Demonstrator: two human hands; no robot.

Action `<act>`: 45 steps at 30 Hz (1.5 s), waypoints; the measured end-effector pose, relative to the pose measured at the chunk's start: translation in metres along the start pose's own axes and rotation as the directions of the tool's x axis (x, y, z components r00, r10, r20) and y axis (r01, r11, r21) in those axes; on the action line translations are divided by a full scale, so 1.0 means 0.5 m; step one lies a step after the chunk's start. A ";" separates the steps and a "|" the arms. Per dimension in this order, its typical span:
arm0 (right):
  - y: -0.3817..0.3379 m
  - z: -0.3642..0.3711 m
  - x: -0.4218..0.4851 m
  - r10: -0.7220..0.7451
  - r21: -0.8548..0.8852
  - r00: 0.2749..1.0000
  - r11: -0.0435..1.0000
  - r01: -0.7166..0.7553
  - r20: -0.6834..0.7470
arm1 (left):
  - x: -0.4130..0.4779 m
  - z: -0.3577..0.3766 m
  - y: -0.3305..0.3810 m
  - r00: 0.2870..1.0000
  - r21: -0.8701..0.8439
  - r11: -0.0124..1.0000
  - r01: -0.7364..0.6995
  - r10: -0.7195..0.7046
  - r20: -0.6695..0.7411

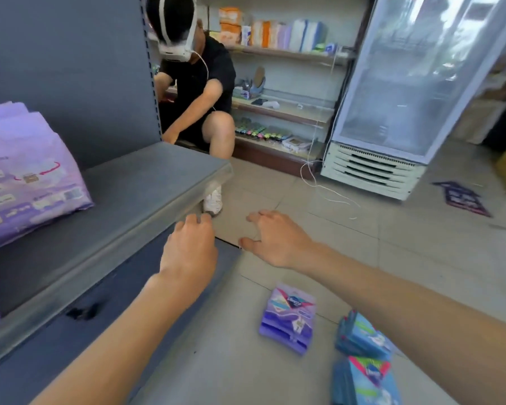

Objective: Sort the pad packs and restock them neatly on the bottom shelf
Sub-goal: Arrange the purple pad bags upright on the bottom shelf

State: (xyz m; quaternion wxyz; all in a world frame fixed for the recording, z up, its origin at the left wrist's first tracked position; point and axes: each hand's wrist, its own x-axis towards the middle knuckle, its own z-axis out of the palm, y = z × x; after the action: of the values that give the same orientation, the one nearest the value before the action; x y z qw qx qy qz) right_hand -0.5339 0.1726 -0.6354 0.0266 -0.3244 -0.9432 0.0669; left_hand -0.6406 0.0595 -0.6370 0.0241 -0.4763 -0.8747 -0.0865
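A large purple pad pack [27, 173] stands on the grey bottom shelf [146, 182] at the left. On the floor tiles lie a small purple pad pack [288, 317] and two stacks of blue pad packs [362, 337], the nearer blue stack [365, 381] at the lower edge. My left hand [190, 249] hovers by the shelf's front corner, fingers loosely curled, holding nothing. My right hand [275, 238] is spread open over the floor beyond the packs, holding nothing.
Another person [196, 83] wearing a headset crouches behind the shelf end. A glass-door fridge [398, 92] stands at the right, a white cable [327, 191] trailing on the floor before it. Wall shelves [284, 112] with goods run along the back.
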 end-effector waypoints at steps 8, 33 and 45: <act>0.150 0.033 -0.118 0.261 0.120 0.964 0.957 -0.265 0.053 | -0.003 0.092 0.130 0.976 -0.107 0.983 -0.152 0.166 0.141; 0.534 0.905 -0.001 0.665 0.725 0.390 -0.343 -0.597 0.637 | 0.221 1.005 0.255 0.663 -0.445 0.642 0.624 -0.134 0.737; 0.403 0.581 -0.024 0.589 0.884 0.659 -0.300 -0.359 0.468 | 0.165 0.691 0.207 0.890 -0.697 0.579 0.423 -0.122 0.439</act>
State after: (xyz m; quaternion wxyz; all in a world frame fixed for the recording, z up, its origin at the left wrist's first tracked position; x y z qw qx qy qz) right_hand -0.4292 0.2908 -0.9521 0.2925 -0.5589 -0.3724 0.6808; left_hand -0.5847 0.2432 -0.9533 -0.3506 -0.3038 -0.8034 -0.3733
